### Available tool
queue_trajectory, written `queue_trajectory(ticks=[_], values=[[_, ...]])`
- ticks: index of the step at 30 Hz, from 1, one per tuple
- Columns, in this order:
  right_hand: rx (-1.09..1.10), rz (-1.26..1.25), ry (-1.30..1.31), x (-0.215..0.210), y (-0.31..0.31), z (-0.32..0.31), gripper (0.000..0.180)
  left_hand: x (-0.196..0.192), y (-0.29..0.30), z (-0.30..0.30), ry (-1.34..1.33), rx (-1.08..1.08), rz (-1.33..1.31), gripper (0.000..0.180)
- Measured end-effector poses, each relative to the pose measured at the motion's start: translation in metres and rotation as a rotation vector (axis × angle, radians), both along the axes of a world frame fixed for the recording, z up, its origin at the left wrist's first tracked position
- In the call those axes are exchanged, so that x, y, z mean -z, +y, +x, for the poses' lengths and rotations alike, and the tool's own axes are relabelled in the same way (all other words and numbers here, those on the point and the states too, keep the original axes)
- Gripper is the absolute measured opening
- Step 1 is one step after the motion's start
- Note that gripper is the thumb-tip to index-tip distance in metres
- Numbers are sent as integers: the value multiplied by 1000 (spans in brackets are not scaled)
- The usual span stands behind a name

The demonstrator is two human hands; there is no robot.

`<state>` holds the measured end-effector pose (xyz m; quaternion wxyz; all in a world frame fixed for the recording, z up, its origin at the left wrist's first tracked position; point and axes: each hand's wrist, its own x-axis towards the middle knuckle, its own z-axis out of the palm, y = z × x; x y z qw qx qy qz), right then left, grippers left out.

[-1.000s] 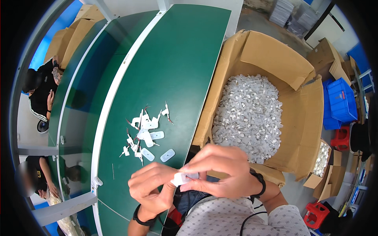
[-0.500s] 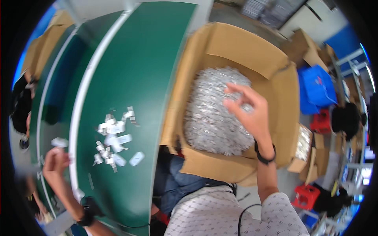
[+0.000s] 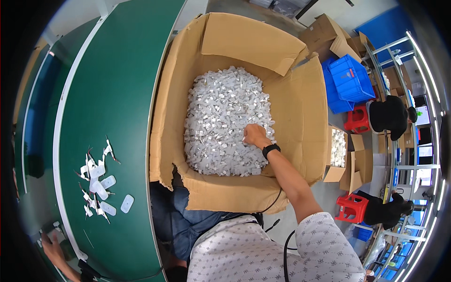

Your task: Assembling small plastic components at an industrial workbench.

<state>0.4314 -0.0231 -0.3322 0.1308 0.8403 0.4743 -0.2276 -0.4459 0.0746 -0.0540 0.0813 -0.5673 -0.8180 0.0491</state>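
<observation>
A large cardboard box [image 3: 305,127] holds a heap of small white plastic pieces [image 3: 221,108], some with thin metallic-looking parts. My right hand [image 3: 256,135] is down on the right side of that heap, a black band at its wrist. Its fingers are closed and point into the pieces; what they hold is hidden. At the far lower left, past the white rail of the green table [image 3: 112,80], is my left hand [image 3: 52,249], with fingers apart and nothing visible in it. Several white connector-like pieces with dark wires [image 3: 91,169] and flat, pale rounded tabs [image 3: 127,204] lie on the table.
The box stands against the table's right edge, its near flap torn. Farther right are blue crates [image 3: 350,80], red stools [image 3: 352,208], a smaller carton of white pieces [image 3: 337,148] and shelving. Two people in black sit there. A black cable [image 3: 285,254] hangs by my shirt.
My right hand has dropped from above the heap onto the pieces, its fingers closing. My left hand has moved lower and farther left, and the white piece seen by it is gone from its fingers.
</observation>
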Motion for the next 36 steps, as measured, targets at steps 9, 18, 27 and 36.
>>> queue_trajectory(ticks=[9, 18, 27, 36], values=[[-117, 83, 132, 16, 6, -8, 31, -33, -20, 90, -290, 136, 135, 56], [-358, 161, 98, 26, 0, -9, 24, -46, -33, 224, -380, 380, 202, 40], [-300, 553, 217, -108, 27, -40, 21, -84, -51, 303, -487, 522, 229, 39], [-580, 917, 865, -288, 24, -202, 25, -73, -74, 418, -1145, 912, 37, 40]])
